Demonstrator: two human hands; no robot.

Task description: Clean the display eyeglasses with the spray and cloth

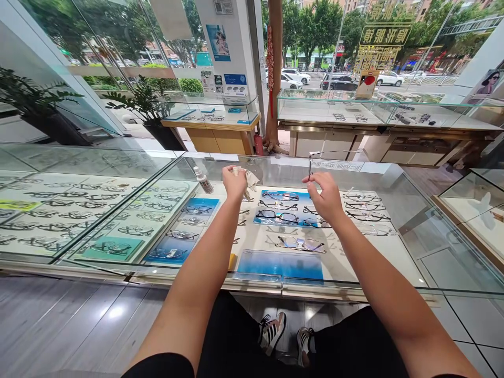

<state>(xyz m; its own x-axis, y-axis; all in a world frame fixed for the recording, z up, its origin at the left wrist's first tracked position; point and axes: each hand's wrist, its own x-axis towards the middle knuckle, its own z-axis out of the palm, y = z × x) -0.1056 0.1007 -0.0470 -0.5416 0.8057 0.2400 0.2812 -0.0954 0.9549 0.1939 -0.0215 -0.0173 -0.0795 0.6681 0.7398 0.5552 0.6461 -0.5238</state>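
My left hand is closed on a crumpled beige cloth above the glass counter. Just left of it, a small white spray bottle stands on the glass. With thumb and fingers pinched, my right hand grips a pair of thin-framed eyeglasses by one temple arm, raised over the counter's far side. The rest of that frame is faint against the background. Cloth and eyeglasses are apart. Beneath the glass, several eyeglasses lie in rows, among them a thin-rimmed pair between my forearms.
The glass display counter spans the space before me, its front edge close to my legs. Another case adjoins at right. Beyond stand more display cases, a wooden post, a red fire extinguisher and potted plants by the windows.
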